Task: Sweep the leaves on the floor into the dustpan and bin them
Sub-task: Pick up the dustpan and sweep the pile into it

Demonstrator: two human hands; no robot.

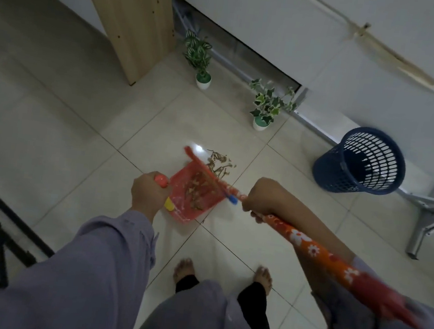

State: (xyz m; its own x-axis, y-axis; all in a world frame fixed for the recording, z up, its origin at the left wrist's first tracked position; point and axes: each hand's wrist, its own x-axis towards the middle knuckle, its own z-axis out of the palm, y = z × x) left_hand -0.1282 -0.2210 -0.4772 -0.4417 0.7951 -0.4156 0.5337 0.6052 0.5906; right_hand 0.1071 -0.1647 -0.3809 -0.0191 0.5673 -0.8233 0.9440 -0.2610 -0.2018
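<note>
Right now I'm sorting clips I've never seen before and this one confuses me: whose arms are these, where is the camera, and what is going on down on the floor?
The camera sits on a person's head, looking down at their own arms and bare feet. The left hand holds a red dustpan by its handle, set on the tile floor. The right hand grips an orange broom. Some dry leaves lie in the pan, others just beyond it. A blue bin stands to the right, with two potted plants along the wall.
</note>
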